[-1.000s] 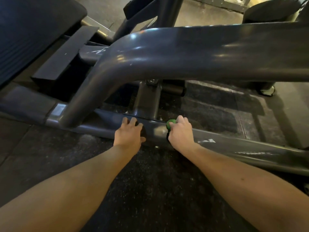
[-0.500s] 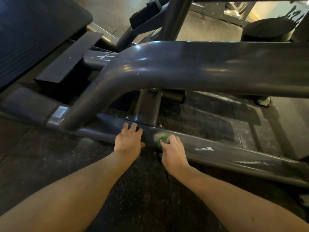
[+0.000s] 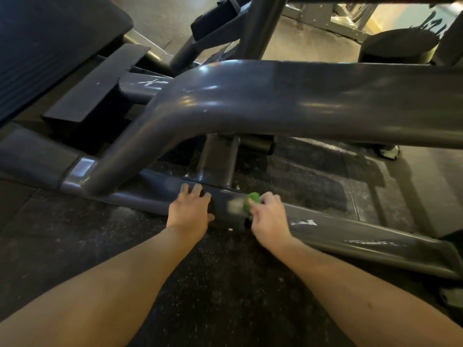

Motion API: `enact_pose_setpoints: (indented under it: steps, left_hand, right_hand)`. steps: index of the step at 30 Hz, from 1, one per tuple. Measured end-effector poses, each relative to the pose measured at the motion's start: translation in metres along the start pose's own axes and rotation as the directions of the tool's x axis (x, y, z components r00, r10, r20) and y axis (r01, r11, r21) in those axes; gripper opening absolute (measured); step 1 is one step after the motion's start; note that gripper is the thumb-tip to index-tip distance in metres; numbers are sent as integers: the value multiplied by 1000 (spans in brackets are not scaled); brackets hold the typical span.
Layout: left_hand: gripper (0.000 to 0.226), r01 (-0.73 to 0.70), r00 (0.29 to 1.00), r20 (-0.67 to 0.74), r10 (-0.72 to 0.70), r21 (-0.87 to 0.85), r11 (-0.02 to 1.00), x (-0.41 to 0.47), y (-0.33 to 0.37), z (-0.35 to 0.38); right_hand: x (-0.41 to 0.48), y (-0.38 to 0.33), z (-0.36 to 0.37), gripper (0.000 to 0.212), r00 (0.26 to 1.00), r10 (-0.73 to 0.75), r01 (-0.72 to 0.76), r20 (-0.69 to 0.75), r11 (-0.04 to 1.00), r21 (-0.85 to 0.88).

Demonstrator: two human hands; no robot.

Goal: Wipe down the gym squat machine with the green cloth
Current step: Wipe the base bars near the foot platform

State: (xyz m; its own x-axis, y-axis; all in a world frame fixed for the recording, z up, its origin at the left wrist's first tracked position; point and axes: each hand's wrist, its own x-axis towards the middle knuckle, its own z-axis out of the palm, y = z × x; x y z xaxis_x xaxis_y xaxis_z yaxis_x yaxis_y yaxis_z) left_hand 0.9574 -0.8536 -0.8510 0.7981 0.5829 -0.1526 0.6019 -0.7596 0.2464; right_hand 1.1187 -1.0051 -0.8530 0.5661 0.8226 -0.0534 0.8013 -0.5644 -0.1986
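My right hand [image 3: 269, 219] grips the bunched green cloth [image 3: 251, 200] and presses it against the top of the squat machine's low frame rail [image 3: 350, 234], just right of the short upright post [image 3: 216, 159]. My left hand [image 3: 190, 211] rests on the same rail just beside it, fingers spread and holding nothing. Both are below the thick curved tube [image 3: 275, 101], at the edge of the speckled rubber floor [image 3: 225, 284].

head: wide-angle, worn on the person's head; looks forward and down; close above the squat machine [image 3: 275, 101] and floor [image 3: 225, 284]
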Motion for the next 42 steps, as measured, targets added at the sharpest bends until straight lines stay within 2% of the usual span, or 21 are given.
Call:
enact_pose_setpoints:
  steps: [2, 4, 7, 9, 11, 15, 19, 24, 28, 30, 33, 36, 39, 42]
  left_hand:
    - [53, 0, 1000, 7, 0, 12, 1000, 0, -1, -1]
    - [54, 7, 1000, 14, -7, 24, 1000, 0, -1, -1]
    - [56, 12, 1000, 8, -12, 45, 999, -1, 0, 0]
    - [56, 4, 1000, 2, -4, 52, 999, -1, -2, -1]
    - [55, -17, 1000, 12, 17, 23, 1000, -2, -5, 0]
    - [58, -23, 999, 26, 23, -4, 1000, -2, -9, 2]
    - [63, -17, 1000, 26, 16, 21, 1000, -4, -8, 3]
    - [70, 5, 1000, 4, -5, 55, 998, -7, -6, 1]
    - [61, -30, 999, -29, 31, 30, 999, -8, -9, 5]
    - [54, -54, 998, -26, 54, -10, 998, -7, -12, 6]
    - [52, -81, 997, -8, 81, -12, 997, -7, -11, 4]
    - [49, -95, 995, -16, 94, -10, 995, -5, -7, 4]
    - [48, -80, 996, -30, 79, -47, 996, -1, -2, 6]
    - [48, -66, 997, -51, 63, -57, 996, 0, 3, 8]
  right_hand:
    - [15, 5, -1, 28, 989, 148, -148, -32, 989, 7]
    - [20, -19, 6, 24, 983, 180, -179, -45, 983, 32]
    - [5, -65, 29, 30, 997, 64, -58, -33, 985, 162]
    - [-7, -65, 32, 39, 998, -58, 58, -4, 987, 148]
    - [-16, -39, 23, 42, 995, -103, 102, 0, 989, 108]
    - [-30, 20, 6, 32, 995, 75, -69, -60, 993, 100]
    - [-23, -19, 15, 27, 981, 176, -165, -87, 980, 115]
    - [3, -90, 36, 36, 1000, 0, -4, 22, 978, 211]
    - [6, -68, 24, 25, 999, -34, 35, -9, 986, 165]
    - [0, -33, 15, 24, 999, 40, -37, -31, 993, 110]
    - [-4, 29, -2, 31, 960, 278, -278, -26, 960, 23]
    - [5, 29, -12, 30, 903, 426, -428, -52, 902, -48]
    - [5, -32, -1, 28, 946, 320, -320, -40, 947, 12]
    - [-12, -70, 12, 42, 992, 123, -122, -9, 990, 77]
